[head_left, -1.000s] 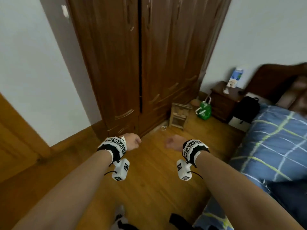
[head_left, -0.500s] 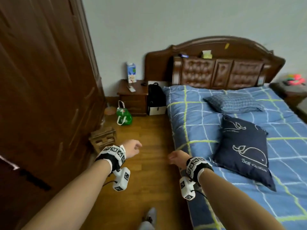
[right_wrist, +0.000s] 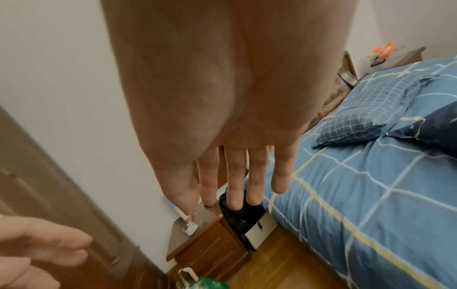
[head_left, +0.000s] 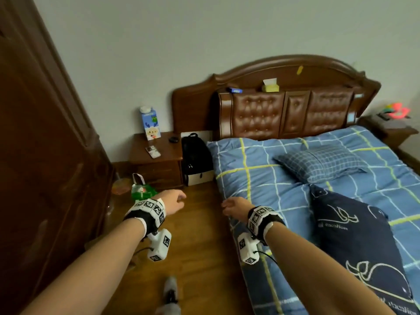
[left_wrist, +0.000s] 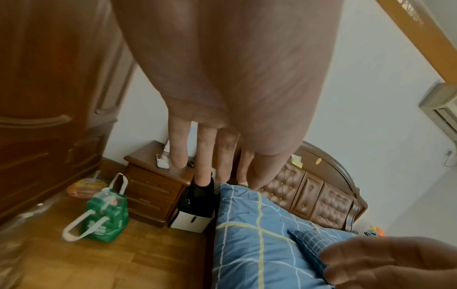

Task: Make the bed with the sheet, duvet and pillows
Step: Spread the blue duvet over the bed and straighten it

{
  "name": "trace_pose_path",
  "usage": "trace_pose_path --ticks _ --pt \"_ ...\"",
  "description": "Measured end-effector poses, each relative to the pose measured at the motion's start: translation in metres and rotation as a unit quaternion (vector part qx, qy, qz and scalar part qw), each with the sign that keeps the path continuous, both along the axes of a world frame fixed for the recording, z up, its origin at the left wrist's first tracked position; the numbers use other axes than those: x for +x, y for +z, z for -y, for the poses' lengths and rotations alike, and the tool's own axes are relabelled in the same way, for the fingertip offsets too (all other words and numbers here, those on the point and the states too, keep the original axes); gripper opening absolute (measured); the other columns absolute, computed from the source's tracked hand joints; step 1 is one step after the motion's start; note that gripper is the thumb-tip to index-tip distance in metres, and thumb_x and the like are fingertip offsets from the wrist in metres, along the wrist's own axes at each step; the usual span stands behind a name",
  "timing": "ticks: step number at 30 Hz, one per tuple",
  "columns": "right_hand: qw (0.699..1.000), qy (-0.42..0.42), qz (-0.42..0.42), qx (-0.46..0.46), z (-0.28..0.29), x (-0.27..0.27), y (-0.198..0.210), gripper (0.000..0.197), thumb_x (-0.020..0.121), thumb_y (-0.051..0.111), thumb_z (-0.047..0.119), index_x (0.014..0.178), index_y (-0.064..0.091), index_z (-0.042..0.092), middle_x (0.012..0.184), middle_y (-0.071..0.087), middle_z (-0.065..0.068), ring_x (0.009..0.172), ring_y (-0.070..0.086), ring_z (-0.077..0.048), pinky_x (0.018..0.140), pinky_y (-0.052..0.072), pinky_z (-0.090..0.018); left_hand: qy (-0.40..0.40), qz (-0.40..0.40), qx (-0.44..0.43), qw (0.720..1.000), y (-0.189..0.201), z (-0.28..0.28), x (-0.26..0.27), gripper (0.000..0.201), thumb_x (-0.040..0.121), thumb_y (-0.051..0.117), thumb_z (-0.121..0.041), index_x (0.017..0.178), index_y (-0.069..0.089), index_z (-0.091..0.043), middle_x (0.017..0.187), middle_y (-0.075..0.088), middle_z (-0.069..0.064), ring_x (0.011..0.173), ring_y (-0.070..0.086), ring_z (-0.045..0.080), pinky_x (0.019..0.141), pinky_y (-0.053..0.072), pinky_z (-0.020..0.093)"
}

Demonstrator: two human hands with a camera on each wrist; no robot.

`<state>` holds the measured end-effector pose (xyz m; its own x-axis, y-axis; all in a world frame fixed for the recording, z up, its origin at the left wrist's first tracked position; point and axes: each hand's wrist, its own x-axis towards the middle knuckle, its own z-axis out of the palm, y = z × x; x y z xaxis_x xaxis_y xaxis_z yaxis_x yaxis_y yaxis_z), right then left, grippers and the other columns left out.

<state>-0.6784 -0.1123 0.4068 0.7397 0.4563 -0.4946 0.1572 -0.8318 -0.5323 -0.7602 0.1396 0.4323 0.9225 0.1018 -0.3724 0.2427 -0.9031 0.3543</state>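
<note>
at the bottom of the head view my shoe [head_left: 171,292] stands on the wooden floor [head_left: 200,258]. above it, mid-frame, my left hand [head_left: 171,201] hangs over the floor with its grip loose, fingers straight and holding nothing. my right hand [head_left: 235,205] hovers by the bed's near edge, its grip just as slack and empty; the right wrist view shows those fingers [right_wrist: 235,176] stretched out straight. neither hand touches the bedding.

to the lower right lies the navy whale pillow [head_left: 359,246], flat on the blue checked duvet [head_left: 261,178] that covers the bed. beyond it, right of centre, the smaller blue checked pillow [head_left: 318,162] rests on the duvet, close to the navy one. i cannot make out a sheet beneath the duvet.

left of centre a green bag [head_left: 142,189] sits on the floor before the nightstand [head_left: 156,164], whose surface carries a blue carton [head_left: 150,123]. a black backpack [head_left: 195,155] stands between nightstand and bed. the wardrobe [head_left: 45,155] fills the left edge, and the padded headboard [head_left: 284,110] crosses the upper right against the wall.
</note>
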Motion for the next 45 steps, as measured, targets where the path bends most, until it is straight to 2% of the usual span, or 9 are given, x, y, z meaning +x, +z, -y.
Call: trace_pose_path --ticks 12,21,27,33,36,38,40,42,45 --pt "0.975 -0.221 -0.019 -0.021 0.01 0.351 -0.005 0.037 0.09 0.067 0.031 0.125 0.065 0.019 0.123 0.067 -0.001 0.113 0.062 -0.019 0.097 0.049 -0.03 -0.166 0.02 0.036 0.985 -0.003 -0.019 0.472 0.035 0.092 0.049 -0.043 0.123 0.057 -0.03 0.125 0.063 0.0 0.11 0.061 0.022 0.09 0.05 0.032" --pt "0.945 -0.317 -0.074 0.016 0.007 0.573 -0.047 0.042 0.097 0.056 0.042 0.13 0.061 0.017 0.13 0.062 -0.006 0.117 0.059 -0.025 0.097 0.048 -0.035 -0.256 -0.02 0.059 0.965 -0.039 0.012 0.735 0.048 0.091 0.051 -0.04 0.137 0.047 -0.029 0.135 0.052 0.004 0.122 0.053 0.024 0.099 0.045 0.035" --pt "0.915 -0.374 -0.129 0.083 -0.016 0.737 -0.135 0.055 0.097 0.05 0.048 0.146 0.038 0.025 0.135 0.055 -0.01 0.095 0.056 -0.024 0.084 0.053 -0.041 -0.249 -0.079 0.053 0.964 -0.137 0.021 0.882 0.048 0.091 0.056 -0.036 0.137 0.047 -0.026 0.141 0.045 0.002 0.125 0.05 0.023 0.103 0.043 0.038" --pt "0.862 -0.452 -0.209 0.092 -0.027 0.843 -0.266 0.071 0.093 0.049 0.059 0.152 0.028 0.026 0.151 0.041 -0.011 0.131 0.048 -0.034 0.103 0.045 -0.051 -0.262 -0.166 0.023 0.95 -0.283 0.051 0.975 0.077 0.082 0.068 -0.043 0.146 0.034 -0.019 0.151 0.032 0.006 0.137 0.037 0.027 0.111 0.035 0.039" --pt "0.786 -0.55 -0.266 0.1 -0.026 0.871 -0.34 0.106 0.071 0.049 0.082 0.153 0.026 0.018 0.151 0.041 -0.012 0.132 0.047 -0.036 0.105 0.042 -0.056 -0.247 -0.191 0.017 0.95 -0.36 0.068 1.001 0.106 0.071 0.072 -0.061 0.151 0.021 -0.013 0.153 0.031 0.012 0.139 0.034 0.03 0.111 0.033 0.04" --pt "0.762 -0.572 -0.288 0.09 -0.023 0.881 -0.375 0.136 0.049 0.042 0.1 0.153 0.029 0.013 0.134 0.053 -0.015 0.117 0.056 -0.032 0.107 0.04 -0.055 -0.231 -0.23 0.019 0.945 -0.401 0.073 1.008 0.098 0.073 0.07 -0.062 0.145 0.031 -0.008 0.146 0.042 0.016 0.132 0.044 0.032 0.103 0.041 0.038" --pt "0.75 -0.57 -0.322 0.095 -0.025 0.889 -0.395 0.118 0.06 0.044 0.096 0.143 0.045 0.013 0.116 0.057 -0.012 0.102 0.059 -0.029 0.098 0.047 -0.042 -0.236 -0.244 0.003 0.94 -0.426 0.074 1.008 0.054 0.086 0.064 -0.047 0.122 0.054 -0.007 0.126 0.061 0.017 0.112 0.059 0.032 0.085 0.046 0.032" --pt "0.736 -0.582 -0.322 0.122 -0.035 0.9 -0.394 0.065 0.083 0.056 0.069 0.113 0.06 0.011 0.108 0.062 -0.014 0.093 0.064 -0.03 0.069 0.052 -0.029 -0.234 -0.246 -0.045 0.939 -0.43 0.068 1.007 0.037 0.092 0.059 -0.036 0.116 0.055 -0.008 0.119 0.064 0.017 0.11 0.06 0.033 0.087 0.048 0.034" --pt "0.716 -0.628 -0.263 0.156 -0.06 0.926 -0.388 0.021 0.093 0.064 0.022 0.098 0.058 0.002 0.09 0.067 -0.018 0.076 0.065 -0.032 0.061 0.058 -0.039 -0.206 -0.217 -0.107 0.948 -0.403 0.041 1.015 0.026 0.094 0.055 -0.034 0.106 0.051 -0.011 0.109 0.065 0.019 0.103 0.06 0.037 0.089 0.048 0.042"
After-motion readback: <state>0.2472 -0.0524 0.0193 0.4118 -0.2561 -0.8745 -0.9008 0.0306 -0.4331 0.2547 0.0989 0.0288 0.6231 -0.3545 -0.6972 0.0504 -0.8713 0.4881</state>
